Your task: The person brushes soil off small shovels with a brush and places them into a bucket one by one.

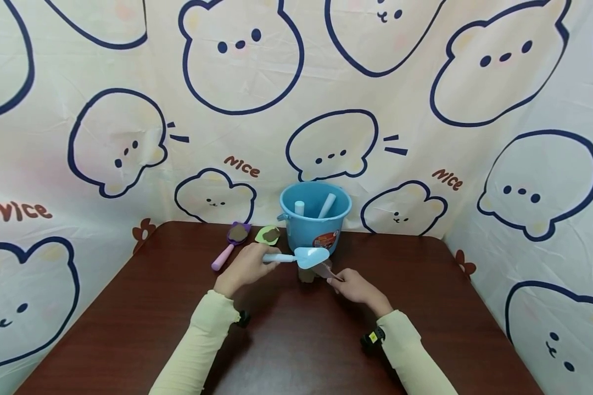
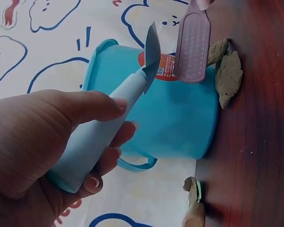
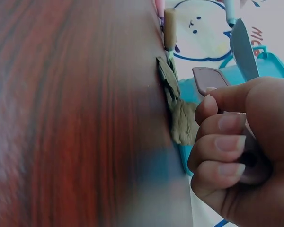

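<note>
Fingers [image 2: 124, 134] of your left hand [image 1: 247, 267] wrap the blue shovel [image 1: 312, 257]; your right hand [image 1: 357, 286] grips the mauve spatula [image 2: 193, 45] near the clay lump [image 2: 228, 78], on the surface [image 1: 301, 340] by the bucket [image 1: 306, 230]; purple scoop [image 1: 223, 257] and green scoop [image 1: 260, 237] already bear clay [image 1: 238, 233]; the blue shovel's visible face is bare, its loading apparently outstanding.

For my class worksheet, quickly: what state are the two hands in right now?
Left hand: closed, holding a light-blue trowel.
Right hand: closed, holding a flat mauve tool.
</note>
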The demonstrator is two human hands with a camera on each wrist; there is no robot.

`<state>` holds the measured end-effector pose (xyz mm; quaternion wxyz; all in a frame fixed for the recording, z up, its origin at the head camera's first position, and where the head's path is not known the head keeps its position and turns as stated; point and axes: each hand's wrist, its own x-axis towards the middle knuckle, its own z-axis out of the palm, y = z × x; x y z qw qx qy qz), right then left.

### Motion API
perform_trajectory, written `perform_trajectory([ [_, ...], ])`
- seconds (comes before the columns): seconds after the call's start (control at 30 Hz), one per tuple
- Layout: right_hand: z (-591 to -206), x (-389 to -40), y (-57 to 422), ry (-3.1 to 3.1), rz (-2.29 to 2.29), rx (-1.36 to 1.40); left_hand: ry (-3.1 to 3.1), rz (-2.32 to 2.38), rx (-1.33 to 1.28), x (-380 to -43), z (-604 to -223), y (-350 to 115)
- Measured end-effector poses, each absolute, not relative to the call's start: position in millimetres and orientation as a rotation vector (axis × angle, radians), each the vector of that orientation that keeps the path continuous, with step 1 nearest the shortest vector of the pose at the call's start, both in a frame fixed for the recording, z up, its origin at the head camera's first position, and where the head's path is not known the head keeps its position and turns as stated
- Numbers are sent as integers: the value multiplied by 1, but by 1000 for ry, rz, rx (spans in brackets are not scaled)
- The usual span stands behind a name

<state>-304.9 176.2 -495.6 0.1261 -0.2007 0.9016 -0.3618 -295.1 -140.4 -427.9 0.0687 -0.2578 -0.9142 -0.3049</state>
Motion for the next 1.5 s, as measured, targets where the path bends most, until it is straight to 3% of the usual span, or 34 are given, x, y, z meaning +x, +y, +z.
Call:
perform_trajectory([
  [0.7,-492,-297,154,2780,-1005,-703,-2702,-840,-875,-294,-433,-132],
  [1.5,-487,-300,160,2960,-1119,-586,-2808,-841,-869,-293,-432,-134],
])
